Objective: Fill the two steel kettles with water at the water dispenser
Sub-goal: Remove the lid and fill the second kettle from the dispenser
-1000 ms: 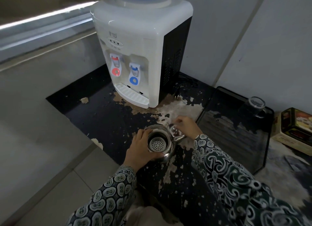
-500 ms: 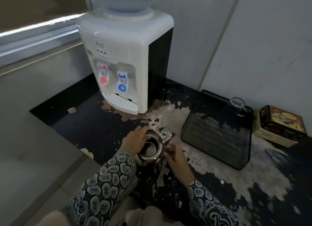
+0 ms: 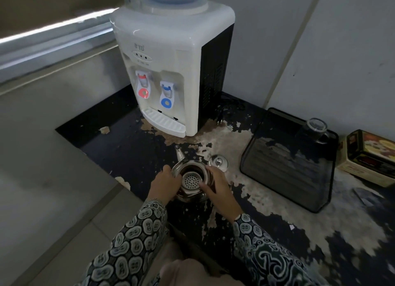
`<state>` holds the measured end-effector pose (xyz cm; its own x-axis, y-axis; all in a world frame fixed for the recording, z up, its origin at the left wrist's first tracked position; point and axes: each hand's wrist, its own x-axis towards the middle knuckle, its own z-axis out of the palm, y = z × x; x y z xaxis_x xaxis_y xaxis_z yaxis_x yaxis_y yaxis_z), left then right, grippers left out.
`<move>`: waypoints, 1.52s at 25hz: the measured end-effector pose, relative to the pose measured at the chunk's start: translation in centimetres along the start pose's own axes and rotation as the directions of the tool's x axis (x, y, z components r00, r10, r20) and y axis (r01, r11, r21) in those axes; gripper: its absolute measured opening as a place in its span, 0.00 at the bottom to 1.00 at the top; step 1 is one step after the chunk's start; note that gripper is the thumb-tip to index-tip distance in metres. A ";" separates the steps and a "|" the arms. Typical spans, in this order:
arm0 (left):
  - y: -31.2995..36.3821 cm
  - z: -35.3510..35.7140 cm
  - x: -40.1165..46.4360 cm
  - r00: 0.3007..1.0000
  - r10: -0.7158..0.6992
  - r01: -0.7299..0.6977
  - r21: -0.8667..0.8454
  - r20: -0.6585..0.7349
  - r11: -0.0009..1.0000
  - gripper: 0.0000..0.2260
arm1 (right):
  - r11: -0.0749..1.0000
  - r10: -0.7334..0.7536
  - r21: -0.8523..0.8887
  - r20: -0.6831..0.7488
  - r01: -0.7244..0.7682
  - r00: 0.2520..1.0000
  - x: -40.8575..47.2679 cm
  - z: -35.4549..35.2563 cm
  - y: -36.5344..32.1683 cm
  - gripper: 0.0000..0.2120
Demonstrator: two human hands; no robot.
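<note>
Both hands clamp the kettle (image 3: 192, 180) at frame centre: left hand (image 3: 164, 184) curls round its left side, right hand (image 3: 218, 186) grips the rim. Spout aims up-frame toward the dispenser (image 3: 171, 72); lid (image 3: 218, 162) lies just right.

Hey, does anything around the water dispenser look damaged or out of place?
Yes. The black floor covering is badly worn, with pale patches flaking through in front of the white water dispenser. The dispenser's black plug lies loose on the floor.

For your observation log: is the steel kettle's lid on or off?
Off. The lid lies on the floor beside the kettle, whose open mouth shows the strainer.
</note>
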<state>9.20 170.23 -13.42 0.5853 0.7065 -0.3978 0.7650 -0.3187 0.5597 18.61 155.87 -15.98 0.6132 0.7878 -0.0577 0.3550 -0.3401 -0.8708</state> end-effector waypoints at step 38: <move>-5.6 -13.0 16.3 0.903 0.257 -0.411 -0.518 -0.345 0.750 0.40 | 0.928 0.109 0.348 0.082 -0.130 0.991 21.7 8.0 -11.6 0.30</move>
<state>10.97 191.71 -13.54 0.6325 0.7737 0.0352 0.1941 -0.2023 0.9599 22.12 181.01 -11.02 0.5886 0.7854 -0.1915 0.0041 -0.2397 -0.9708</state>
